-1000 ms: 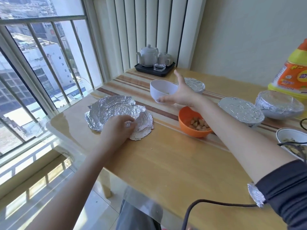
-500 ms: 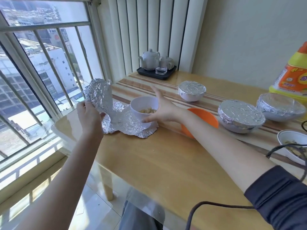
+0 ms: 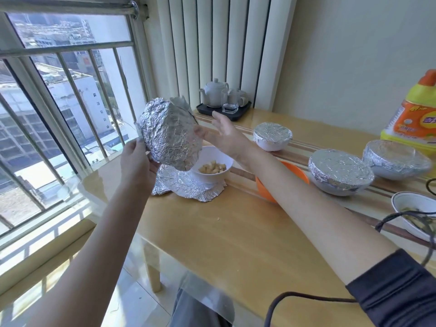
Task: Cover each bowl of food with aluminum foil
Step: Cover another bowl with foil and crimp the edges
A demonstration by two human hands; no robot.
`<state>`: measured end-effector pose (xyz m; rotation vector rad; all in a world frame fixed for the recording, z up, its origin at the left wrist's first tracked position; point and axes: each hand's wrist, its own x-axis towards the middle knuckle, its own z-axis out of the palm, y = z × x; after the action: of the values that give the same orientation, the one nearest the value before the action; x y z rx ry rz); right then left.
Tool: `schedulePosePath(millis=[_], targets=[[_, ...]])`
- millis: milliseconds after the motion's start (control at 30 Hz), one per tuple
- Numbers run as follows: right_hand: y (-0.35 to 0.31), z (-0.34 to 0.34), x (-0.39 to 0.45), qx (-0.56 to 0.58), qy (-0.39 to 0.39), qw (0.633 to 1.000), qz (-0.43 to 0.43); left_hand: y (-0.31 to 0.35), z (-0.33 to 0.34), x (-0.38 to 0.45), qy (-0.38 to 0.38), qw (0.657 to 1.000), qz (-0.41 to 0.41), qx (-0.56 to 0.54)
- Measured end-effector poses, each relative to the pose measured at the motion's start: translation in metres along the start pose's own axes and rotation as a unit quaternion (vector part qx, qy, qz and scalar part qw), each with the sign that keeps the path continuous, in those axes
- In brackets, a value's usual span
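Crinkled aluminium foil sheet [image 3: 171,135] pinched by left hand [image 3: 136,161]; right hand [image 3: 226,135] held open. Three foil-covered bowls [image 3: 339,172] done along table's far edge; white bowl of food cubes [image 3: 213,167], orange bowl [image 3: 280,182], patterned bowl [image 3: 415,214] left uncovered.

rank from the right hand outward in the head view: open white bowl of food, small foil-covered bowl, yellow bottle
From the right hand:
1. open white bowl of food, just below it
2. small foil-covered bowl, to its right
3. yellow bottle, at the far right edge
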<state>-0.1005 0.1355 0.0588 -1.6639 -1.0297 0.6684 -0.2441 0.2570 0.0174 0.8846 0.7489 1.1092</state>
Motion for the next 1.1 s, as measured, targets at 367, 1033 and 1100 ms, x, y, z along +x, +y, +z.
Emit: schedulePosePath(millis=[367,1033,1100], targets=[[0.027,-0.077,-0.057,0.258,0.093,0.958,0.083,-0.014,0.033,-0.065,-0.206,0.969,0.031,0.136],[0.098,-0.139,-0.147,0.091,0.433,0.894,0.073,-0.086,0.082,-0.123,-0.309,0.867,-0.11,0.375],[0.097,-0.135,-0.154,0.056,0.43,0.899,0.065,-0.089,0.09,-0.124,-0.313,0.866,-0.127,0.369]])
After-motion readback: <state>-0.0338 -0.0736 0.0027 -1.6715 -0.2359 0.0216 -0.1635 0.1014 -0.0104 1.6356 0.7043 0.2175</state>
